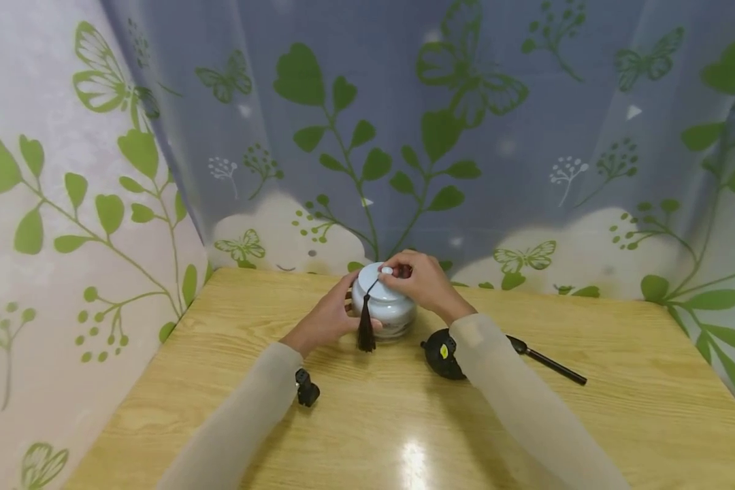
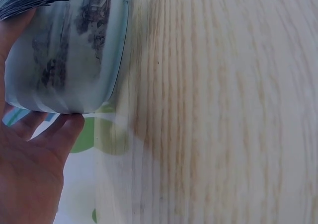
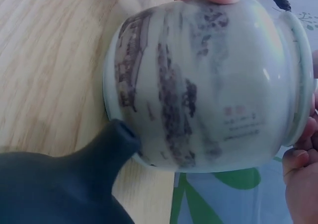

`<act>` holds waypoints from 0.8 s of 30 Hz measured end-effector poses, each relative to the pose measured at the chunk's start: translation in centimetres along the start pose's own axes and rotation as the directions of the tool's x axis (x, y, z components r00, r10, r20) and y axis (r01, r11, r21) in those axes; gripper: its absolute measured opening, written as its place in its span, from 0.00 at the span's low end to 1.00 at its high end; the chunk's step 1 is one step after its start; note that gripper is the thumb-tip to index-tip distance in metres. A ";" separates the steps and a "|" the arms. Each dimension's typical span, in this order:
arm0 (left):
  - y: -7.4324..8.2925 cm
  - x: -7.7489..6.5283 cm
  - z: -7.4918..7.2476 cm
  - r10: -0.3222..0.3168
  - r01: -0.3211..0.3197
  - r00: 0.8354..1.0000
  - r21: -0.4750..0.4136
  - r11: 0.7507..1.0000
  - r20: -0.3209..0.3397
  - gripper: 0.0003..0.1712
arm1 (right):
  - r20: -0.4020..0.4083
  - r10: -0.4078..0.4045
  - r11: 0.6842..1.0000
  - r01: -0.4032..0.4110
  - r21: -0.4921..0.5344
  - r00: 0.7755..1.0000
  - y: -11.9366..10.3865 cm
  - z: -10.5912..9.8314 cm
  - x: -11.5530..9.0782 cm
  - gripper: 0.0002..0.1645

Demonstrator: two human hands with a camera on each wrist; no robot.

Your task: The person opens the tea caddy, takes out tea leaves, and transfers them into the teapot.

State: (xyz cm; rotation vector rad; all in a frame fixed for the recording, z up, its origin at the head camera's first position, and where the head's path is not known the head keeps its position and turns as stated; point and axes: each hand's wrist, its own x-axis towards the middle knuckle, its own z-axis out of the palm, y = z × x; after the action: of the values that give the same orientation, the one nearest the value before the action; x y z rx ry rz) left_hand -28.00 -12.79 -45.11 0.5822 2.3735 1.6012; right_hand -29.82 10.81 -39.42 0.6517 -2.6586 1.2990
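Observation:
A pale ceramic tea jar [image 1: 398, 314] with a painted landscape stands near the table's back edge. Its round lid [image 1: 370, 278] is on top, and a dark tassel [image 1: 365, 328] hangs from the knob down the front. My left hand [image 1: 326, 318] grips the jar's left side, thumb in front and fingers around the back. With thumb and fingers, my right hand [image 1: 427, 280] pinches the lid's small knob. In the right wrist view the jar [image 3: 198, 85] fills the middle, and the fingers at the lid show only at the right edge.
A dark teapot [image 1: 439, 357] sits close to the jar's right front, partly behind the right sleeve; its spout [image 3: 117, 139] points toward the jar. Farther right lies a black scoop with a long handle [image 1: 554, 364]. A patterned curtain [image 1: 367, 136] hangs behind the wooden table [image 1: 220, 327].

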 end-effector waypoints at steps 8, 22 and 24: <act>0.1 0.0 -0.5 -0.011 0.011 1.000 0.006 1.000 0.010 0.69 | 0.009 -0.054 0.997 0.055 -0.050 0.998 -0.4 0.7 0.2 0.10; -0.1 0.2 -0.3 0.004 -0.005 1.000 0.040 0.999 0.012 0.69 | -0.009 -0.025 0.999 0.024 -0.047 1.000 0.0 0.9 -0.2 0.12; -0.2 0.2 -0.2 0.015 -0.015 1.000 0.036 0.999 0.017 0.68 | -0.015 -0.024 0.999 0.023 -0.043 1.000 0.1 0.9 -0.4 0.13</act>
State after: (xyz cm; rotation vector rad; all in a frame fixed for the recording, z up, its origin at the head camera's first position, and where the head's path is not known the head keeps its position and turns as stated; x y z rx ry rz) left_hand -28.35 -12.95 -45.23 0.6190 2.3959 1.5571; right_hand -29.46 10.30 -40.13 0.6623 -2.6503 1.2325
